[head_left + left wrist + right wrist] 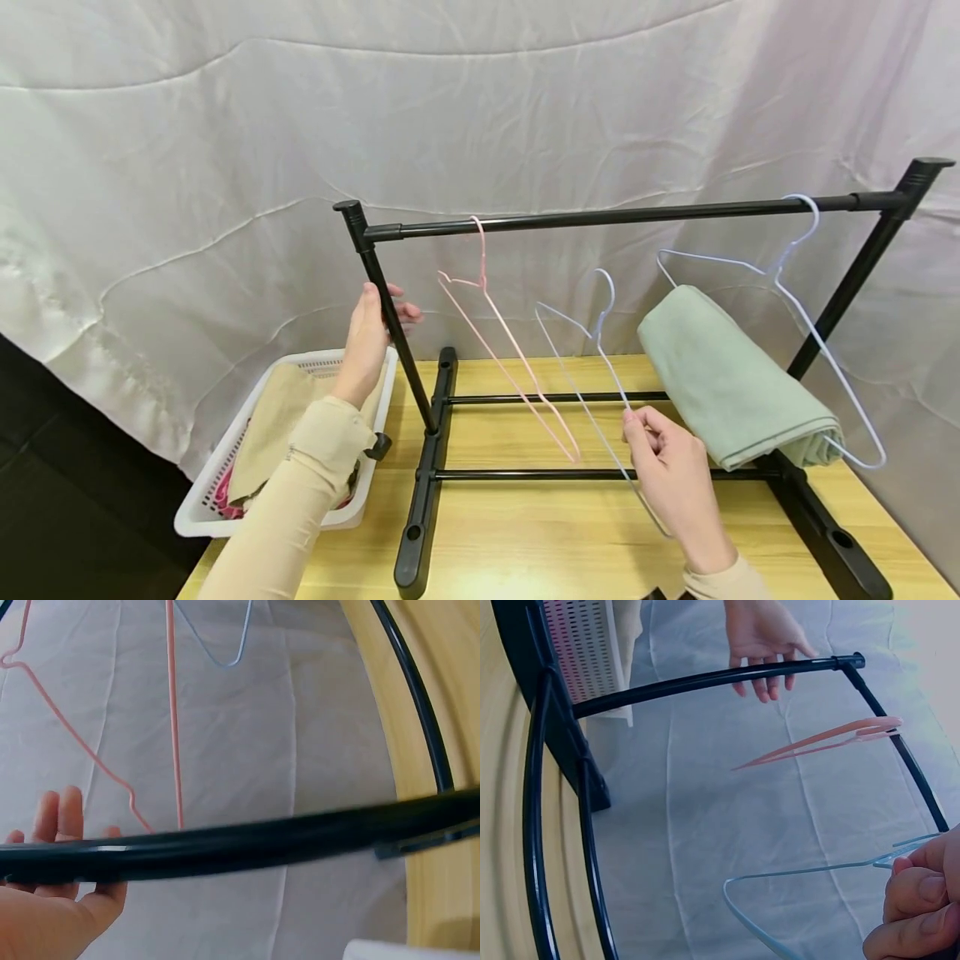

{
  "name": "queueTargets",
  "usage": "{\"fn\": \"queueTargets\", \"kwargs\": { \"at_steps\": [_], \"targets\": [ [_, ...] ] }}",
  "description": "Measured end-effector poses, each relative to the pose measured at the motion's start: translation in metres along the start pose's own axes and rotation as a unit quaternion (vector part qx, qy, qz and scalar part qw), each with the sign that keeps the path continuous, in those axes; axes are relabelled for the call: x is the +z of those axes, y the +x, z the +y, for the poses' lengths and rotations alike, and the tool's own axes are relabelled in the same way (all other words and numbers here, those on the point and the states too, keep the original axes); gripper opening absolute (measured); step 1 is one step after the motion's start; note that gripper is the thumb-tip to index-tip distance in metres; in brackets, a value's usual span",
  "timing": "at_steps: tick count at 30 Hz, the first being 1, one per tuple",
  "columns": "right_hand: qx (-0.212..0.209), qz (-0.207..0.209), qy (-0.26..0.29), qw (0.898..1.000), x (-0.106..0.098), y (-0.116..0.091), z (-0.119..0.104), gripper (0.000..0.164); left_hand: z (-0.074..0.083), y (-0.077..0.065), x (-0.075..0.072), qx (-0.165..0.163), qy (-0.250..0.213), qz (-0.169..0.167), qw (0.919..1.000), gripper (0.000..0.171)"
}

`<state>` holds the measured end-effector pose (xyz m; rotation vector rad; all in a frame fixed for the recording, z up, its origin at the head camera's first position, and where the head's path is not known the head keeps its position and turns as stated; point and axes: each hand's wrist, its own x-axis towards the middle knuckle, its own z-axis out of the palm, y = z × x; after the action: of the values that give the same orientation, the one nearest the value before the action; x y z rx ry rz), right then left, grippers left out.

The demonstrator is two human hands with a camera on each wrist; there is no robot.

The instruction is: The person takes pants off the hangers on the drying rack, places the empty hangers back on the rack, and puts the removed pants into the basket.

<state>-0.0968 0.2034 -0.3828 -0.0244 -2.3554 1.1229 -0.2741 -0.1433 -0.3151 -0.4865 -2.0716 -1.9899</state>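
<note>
By the right grip (671,467), one arm of a blue hanger (597,332) is pinched between thumb and fingers; it is held hook up over the table (525,533), its hook unattached to the rail (600,218). By the left grip (365,346), nothing is grasped: its fingers are relaxed on the far side of the left post (408,367); whether the post is touched cannot be told. A pink hanger (483,279) is hung at the rail's left, and a second hanger (776,271), draped with a green cloth (738,379), at its right. A beige cloth (273,425) is held in the basket (347,518) at far left.

The held hanger could be twisted out of line, being pinched at one arm only. If swung left, it could be snagged on the pink one. The green cloth could be shed if its hanger were knocked, since no clip is seen.
</note>
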Motion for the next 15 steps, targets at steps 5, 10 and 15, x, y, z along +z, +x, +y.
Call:
{"fn": "queueTargets", "kwargs": {
  "at_steps": [5,10,15],
  "targets": [
    [0.002,-0.004,0.002,1.0,-0.006,0.003,-0.004,0.03,-0.009,0.002,0.008,0.015,-0.05,0.022,0.9984,0.06],
    [0.0,-0.003,0.007,1.0,-0.013,0.007,-0.007,0.029,-0.019,0.007,0.015,0.033,-0.069,0.035,0.9965,0.053],
    [-0.011,0.006,0.014,1.0,-0.02,0.013,-0.013,0.028,-0.024,0.008,0.019,0.034,-0.056,0.047,0.9968,0.051]
  ]
}}
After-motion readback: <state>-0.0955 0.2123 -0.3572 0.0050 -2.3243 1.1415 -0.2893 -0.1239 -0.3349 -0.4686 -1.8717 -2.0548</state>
